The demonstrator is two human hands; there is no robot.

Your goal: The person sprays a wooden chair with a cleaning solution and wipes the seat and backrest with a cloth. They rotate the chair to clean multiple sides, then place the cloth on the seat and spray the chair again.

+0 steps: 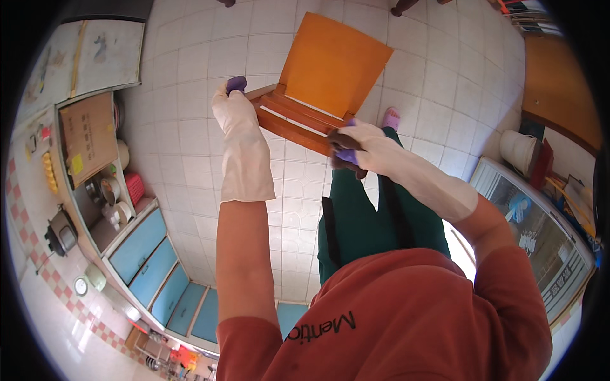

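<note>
An orange-brown wooden chair (333, 62) stands on the tiled floor, its slatted backrest towards me. My left hand (236, 102), in a cream rubber glove with purple fingers, is curled around the backrest's left upper corner. My right hand (360, 143), gloved the same way, grips a dark brown cloth (344, 145) against the backrest's right end. The cloth and glove hide that end of the top rail.
Blue cabinets (143, 252) and a shelf unit with a cardboard box (90, 138) line the left side. A glass-fronted cabinet (533, 228) stands at right, near a wooden panel (557, 90). A pink shoe (391, 117) shows beside the chair.
</note>
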